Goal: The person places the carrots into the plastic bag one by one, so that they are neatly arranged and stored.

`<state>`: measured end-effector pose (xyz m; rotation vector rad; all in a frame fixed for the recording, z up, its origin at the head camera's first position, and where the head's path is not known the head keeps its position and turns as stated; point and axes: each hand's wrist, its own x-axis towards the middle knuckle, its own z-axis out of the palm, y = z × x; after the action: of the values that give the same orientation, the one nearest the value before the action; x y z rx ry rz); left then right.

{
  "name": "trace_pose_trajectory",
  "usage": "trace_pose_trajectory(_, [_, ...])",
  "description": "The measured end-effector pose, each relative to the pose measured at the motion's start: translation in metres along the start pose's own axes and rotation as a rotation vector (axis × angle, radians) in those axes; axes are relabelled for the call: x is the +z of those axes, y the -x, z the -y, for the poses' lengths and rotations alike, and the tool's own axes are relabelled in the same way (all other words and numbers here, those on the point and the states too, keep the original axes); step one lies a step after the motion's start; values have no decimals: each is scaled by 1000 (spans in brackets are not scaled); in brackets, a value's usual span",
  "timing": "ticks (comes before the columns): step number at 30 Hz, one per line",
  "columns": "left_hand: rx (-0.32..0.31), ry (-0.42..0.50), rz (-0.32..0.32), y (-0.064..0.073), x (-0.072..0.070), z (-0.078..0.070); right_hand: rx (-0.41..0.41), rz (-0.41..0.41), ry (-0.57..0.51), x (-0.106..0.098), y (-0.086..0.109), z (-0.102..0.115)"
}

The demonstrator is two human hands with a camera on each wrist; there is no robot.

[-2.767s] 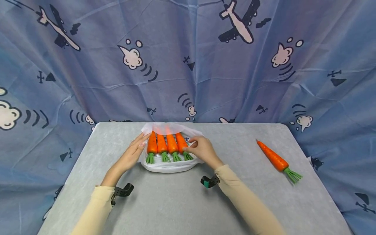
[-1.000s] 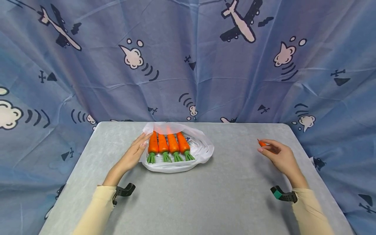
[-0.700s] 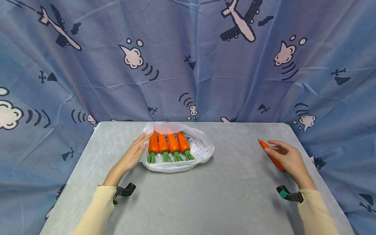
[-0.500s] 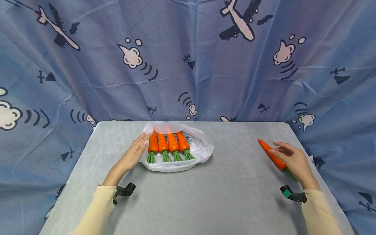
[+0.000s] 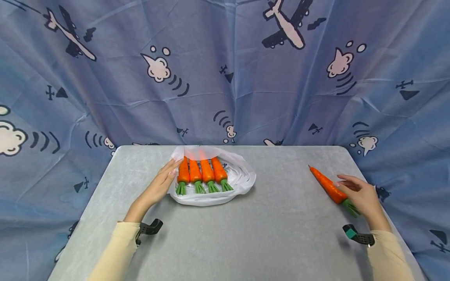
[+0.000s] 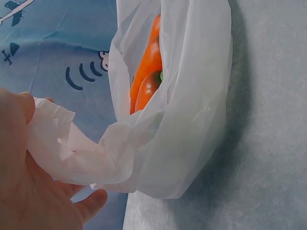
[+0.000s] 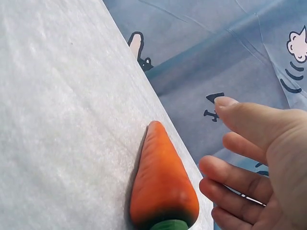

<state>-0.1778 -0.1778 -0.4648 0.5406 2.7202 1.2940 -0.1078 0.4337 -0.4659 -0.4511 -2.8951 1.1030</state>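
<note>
My left hand holds the left edge of a white plastic bag. In the left wrist view the bag's thin edge runs between the thumb and fingers. Several orange carrots with green tops lie side by side in the bag, tips to the back under its film. On the right, a single carrot lies slantwise on the table. My right hand hovers over that carrot's green top, fingers loosely bent and holding nothing. The right wrist view shows the fingers apart from the carrot's body.
Both things lie on a light grey table with rounded back corners. A blue printed curtain hangs right behind it and at both sides. Each wrist wears a black strap, such as the left strap.
My right hand has left the rightmost carrot in the bag and gone right to the single carrot. Since then it has drifted right, uncovering that carrot. My left hand stays put.
</note>
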Motion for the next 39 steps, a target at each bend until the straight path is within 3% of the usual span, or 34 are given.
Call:
trace_pose_trajectory(14, [-11, -4, -2, 0, 0, 1, 17, 25, 61, 3, -3, -14])
trace_pose_trajectory(23, [-5, 7, -2, -1, 0, 2, -25, 14, 115, 12, -6, -26])
trace_pose_trajectory(39, [7, 10, -4, -1, -1, 3, 51, 103, 160, 12, -6, -28])
